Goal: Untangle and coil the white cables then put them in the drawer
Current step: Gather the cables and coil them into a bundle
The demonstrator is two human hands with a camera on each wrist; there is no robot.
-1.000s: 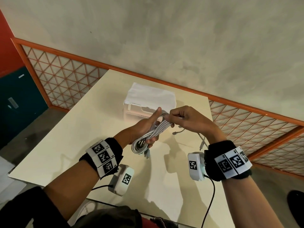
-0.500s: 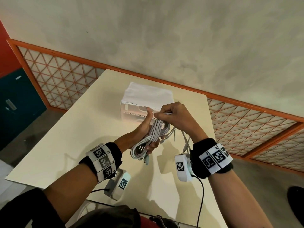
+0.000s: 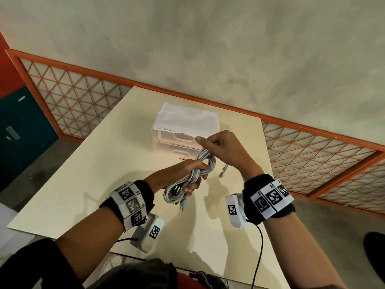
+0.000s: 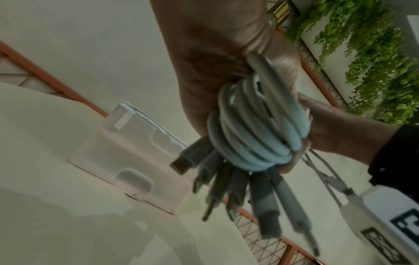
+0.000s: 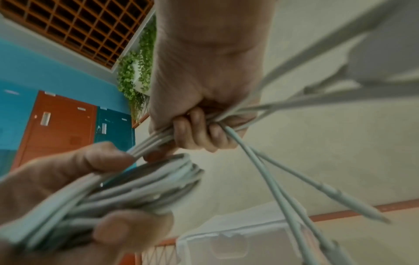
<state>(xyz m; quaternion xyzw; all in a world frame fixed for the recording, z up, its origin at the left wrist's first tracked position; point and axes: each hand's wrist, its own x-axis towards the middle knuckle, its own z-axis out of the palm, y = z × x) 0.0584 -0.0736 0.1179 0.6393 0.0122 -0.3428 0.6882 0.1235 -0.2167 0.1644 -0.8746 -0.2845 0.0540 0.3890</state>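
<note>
1. Here, a bundle of smooth, round white cables (image 3: 188, 178) is seen wound into an elongated coil, held in the air above a matte cream table (image 3: 87, 174).
2. Several straight plugs (image 4: 238, 186) are seen hanging from the near end of the coil in the left wrist view, one with a flat metal tip.
3. A boxy drawer unit (image 3: 185, 130) of translucent plastic is set on the table at 12 o'clock from the coil; rounded handle cut-outs are shown on its two fronts, and both are shut.
4. The coil's middle is gripped by the left hand (image 3: 179, 174), fingers curled tightly round the strands and the thumb pressed on top.
5. The far end of the coil is gripped by the right hand (image 3: 223, 149) at 1 o'clock from the left; its fingers (image 5: 199, 132) are closed on a handful of strands.
6. Loose thin tails (image 5: 294, 206) with small connectors are seen trailing out of the right fist, below it and clear of the table.
7. Black bands with printed square markers are worn on both wrists.
</note>
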